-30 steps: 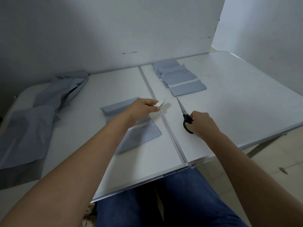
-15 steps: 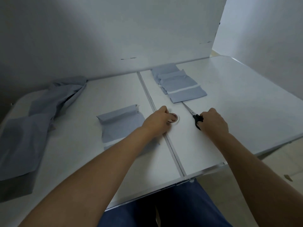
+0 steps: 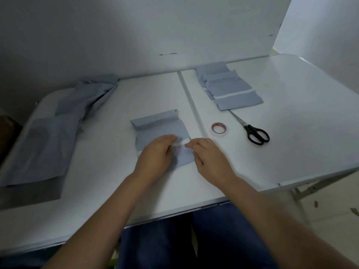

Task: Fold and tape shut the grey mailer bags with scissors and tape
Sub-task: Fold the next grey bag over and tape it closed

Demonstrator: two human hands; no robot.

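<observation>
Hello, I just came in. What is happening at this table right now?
A person is sealing a folded grey mailer bag on a white table. Both hands work on a strip of white tape across the bag: the left hand and the right hand each hold one end. The tape roll and the black scissors lie untouched to the right. A stack of taped bags sits behind them; unfolded bags lie at left.

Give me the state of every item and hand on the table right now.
Bag: folded, far flap standing up, white strip across it.
Left hand: pinching the strip.
Right hand: fingertips at the strip's end.
Tape: lying flat, untouched.
Scissors: closed, lying free.
Stack: taped bags.
Pile: unfolded bags.
</observation>
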